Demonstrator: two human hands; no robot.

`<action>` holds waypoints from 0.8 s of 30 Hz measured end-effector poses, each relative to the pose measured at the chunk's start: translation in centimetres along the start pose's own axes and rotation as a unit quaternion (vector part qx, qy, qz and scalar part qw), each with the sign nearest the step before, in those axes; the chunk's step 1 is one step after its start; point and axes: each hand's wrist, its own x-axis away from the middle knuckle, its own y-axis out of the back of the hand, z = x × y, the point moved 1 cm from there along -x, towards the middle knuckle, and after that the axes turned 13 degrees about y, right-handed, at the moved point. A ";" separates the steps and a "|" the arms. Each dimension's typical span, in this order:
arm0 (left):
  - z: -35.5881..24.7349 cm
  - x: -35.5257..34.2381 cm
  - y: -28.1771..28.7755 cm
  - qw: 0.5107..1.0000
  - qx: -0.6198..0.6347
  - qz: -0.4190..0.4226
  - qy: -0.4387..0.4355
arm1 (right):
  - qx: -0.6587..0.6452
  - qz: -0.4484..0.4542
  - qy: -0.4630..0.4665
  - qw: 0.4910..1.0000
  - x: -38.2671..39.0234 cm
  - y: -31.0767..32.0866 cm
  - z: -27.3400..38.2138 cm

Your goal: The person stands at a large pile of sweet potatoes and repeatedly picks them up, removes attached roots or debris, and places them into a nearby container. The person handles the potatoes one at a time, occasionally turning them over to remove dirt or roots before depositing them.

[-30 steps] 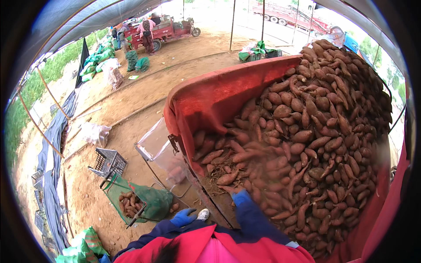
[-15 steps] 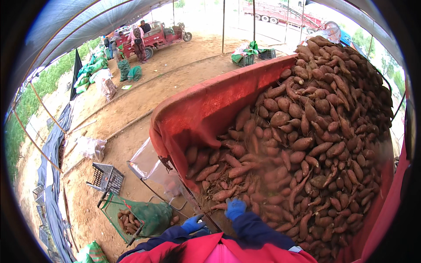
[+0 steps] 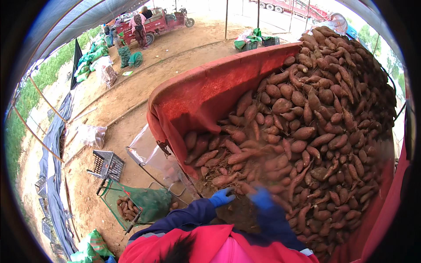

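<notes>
A large heap of reddish-brown sweet potatoes [image 3: 302,133] fills a trailer bed lined with red cloth [image 3: 193,94]. My left hand [image 3: 221,197], in a blue glove, is at the near edge of the heap with its fingers stretched out and nothing seen in them. To its right, my right hand [image 3: 262,198], also blue-gloved, is over the sweet potatoes and smeared by motion. A blurred sweet potato [image 3: 248,188] lies close by its fingers; whether the hand grips it cannot be made out. Dust hangs over the near part of the heap.
Below on the left, a green mesh bag [image 3: 155,202] holding sweet potatoes hangs on a metal frame. A black crate [image 3: 108,165] stands behind it on the dirt. Farther off are filled bags [image 3: 90,65], a red three-wheeled cart [image 3: 160,25] and people beside it.
My left hand has moved right and up from the trailer edge to the heap. My right hand has swung right over the sweet potatoes. The view has shifted slightly.
</notes>
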 end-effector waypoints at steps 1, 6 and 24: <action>-0.5 0.2 -1.0 0.997 0.069 0.041 0.007 | -0.085 -0.039 -0.048 0.994 1.1 0.6 -0.6; -3.6 2.6 -4.3 0.873 0.387 0.251 0.159 | -0.175 -0.046 0.109 0.978 5.8 -0.6 -0.3; -11.1 10.1 0.0 0.953 -0.027 0.288 0.088 | -0.451 -0.041 0.092 0.887 8.8 -2.7 7.7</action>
